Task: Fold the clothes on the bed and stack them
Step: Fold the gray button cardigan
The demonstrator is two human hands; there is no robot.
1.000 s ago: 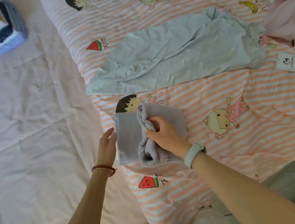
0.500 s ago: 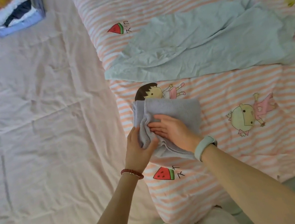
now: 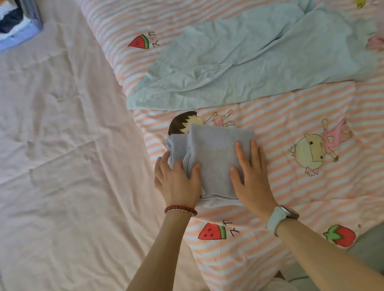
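Folded lavender garment [image 3: 214,157] lies between left hand [image 3: 178,182] and right hand [image 3: 251,174], grip flat, released.

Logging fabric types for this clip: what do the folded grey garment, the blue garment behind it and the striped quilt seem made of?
Grey garment: looks like fine ribbed knit, matte, thick at its folds. Blue garment: thin soft jersey or cotton, probably, matte and heavily creased. Quilt: printed cotton-like cloth, seemingly padded, as it puffs at the edges.
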